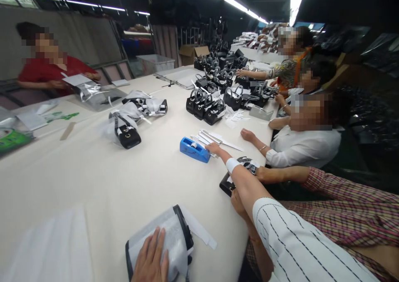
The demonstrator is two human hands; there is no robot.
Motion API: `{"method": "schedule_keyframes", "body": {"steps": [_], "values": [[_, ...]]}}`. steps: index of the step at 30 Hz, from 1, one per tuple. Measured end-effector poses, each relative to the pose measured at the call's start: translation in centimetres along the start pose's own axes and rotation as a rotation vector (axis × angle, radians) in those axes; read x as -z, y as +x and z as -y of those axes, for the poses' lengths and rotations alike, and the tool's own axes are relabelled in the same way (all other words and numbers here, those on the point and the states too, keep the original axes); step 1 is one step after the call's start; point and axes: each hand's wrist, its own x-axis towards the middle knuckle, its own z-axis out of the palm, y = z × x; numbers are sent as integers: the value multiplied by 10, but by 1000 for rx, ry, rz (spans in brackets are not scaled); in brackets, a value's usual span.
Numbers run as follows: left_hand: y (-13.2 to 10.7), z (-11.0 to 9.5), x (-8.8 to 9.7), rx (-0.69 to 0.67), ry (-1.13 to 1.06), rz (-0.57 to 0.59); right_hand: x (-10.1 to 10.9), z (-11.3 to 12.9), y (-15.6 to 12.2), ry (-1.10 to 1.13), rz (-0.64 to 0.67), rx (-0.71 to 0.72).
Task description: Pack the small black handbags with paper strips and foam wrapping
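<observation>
My left hand lies flat, fingers stretched, on a small black bag wrapped in white tissue at the table's near edge. A white paper strip sticks out beside the bag. My right arm, in a white striped sleeve, stretches forward with a white band round the wrist. My right hand rests at the right end of a blue tape dispenser, its fingers drawn together; what they pinch is too small to make out.
A plaid-sleeved person's hands hold a black bag just under my right arm. More paper strips lie past the dispenser. Wrapped bags sit mid-table, several black bags farther right. White sheets lie near left. Other people sit around.
</observation>
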Motion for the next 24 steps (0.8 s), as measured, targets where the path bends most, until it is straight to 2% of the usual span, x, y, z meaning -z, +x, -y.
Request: {"method": "schedule_keyframes", "body": {"steps": [4, 9, 13, 18, 21, 24], "values": [[1, -5, 3, 81, 12, 9, -3, -9, 19, 71, 138, -37], [3, -13, 9, 143, -33, 36, -3, -12, 28, 163, 204, -35], [3, -13, 11, 142, -45, 42, 3, -10, 21, 214, 177, 3], [3, -13, 12, 138, -67, 42, 21, -9, -3, 246, 104, 118], [3, -13, 11, 136, -77, 33, 31, -14, -19, 121, 40, 176], [4, -13, 11, 117, -74, 20, 34, -23, -32, -24, -13, 130]]}}
